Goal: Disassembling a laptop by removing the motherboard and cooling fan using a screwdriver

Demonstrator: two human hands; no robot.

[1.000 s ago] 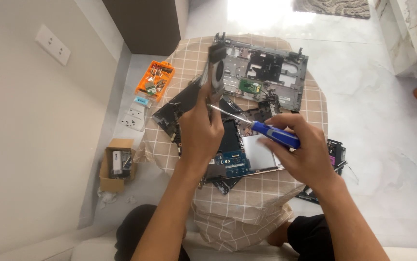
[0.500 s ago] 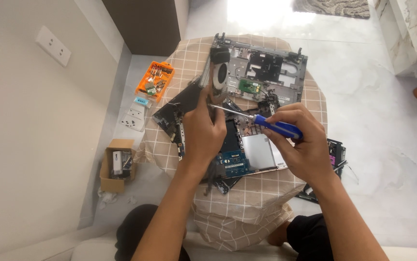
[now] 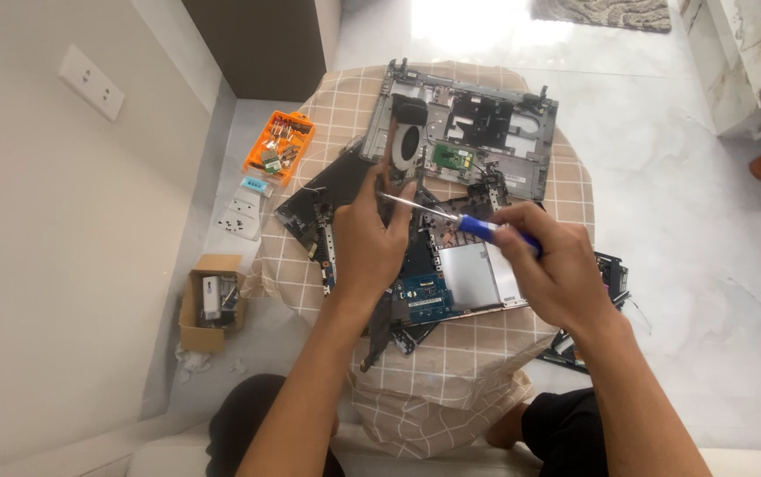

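Compared with a second before, the left hand (image 3: 367, 243) had tipped the fan module (image 3: 407, 146) upright, grip shut on it, probably by its lower edge. The right hand (image 3: 553, 265) gripped the blue screwdriver (image 3: 478, 228), tip at it. The surface (image 3: 327, 115) was crowded; free room only near edges.

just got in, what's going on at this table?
A person is taking a laptop apart on a round table with a checked cloth. The left hand holds a cooling fan part up, while the right hand points a blue-handled screwdriver at it. An open laptop chassis and a blue circuit board lie on the table.
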